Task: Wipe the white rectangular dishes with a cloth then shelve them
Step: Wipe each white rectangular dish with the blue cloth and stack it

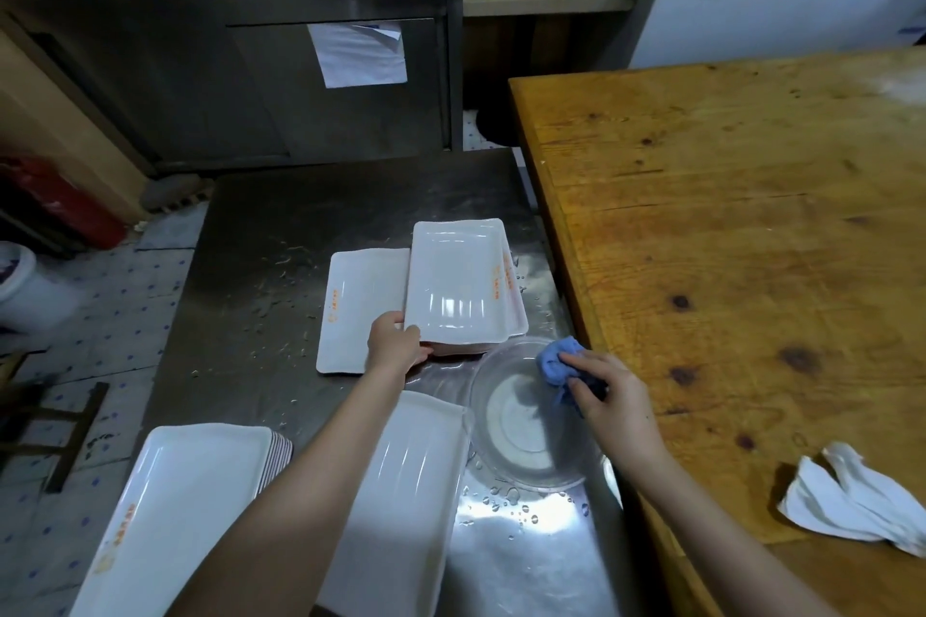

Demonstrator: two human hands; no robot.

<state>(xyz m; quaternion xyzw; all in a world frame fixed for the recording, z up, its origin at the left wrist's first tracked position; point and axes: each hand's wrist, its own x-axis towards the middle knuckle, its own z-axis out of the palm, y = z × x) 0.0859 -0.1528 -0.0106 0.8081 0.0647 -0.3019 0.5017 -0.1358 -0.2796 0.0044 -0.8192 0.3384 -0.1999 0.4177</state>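
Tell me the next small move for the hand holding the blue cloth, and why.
Probably carry the crumpled blue cloth left onto the top white rectangular dish. The right hand holds it over the clear round bowl, while the left hand grips that dish's near edge, steadying it for wiping.

A wet stainless-steel worktop stands with its right edge against a worn, orange-brown wooden table. Beyond the worktop's far edge is a steel cabinet with a sheet of paper on its door. A white chest freezer stands behind the table. The floor left of the worktop is pale with blue dots. The light is dim, glaring off the worktop's near right corner.
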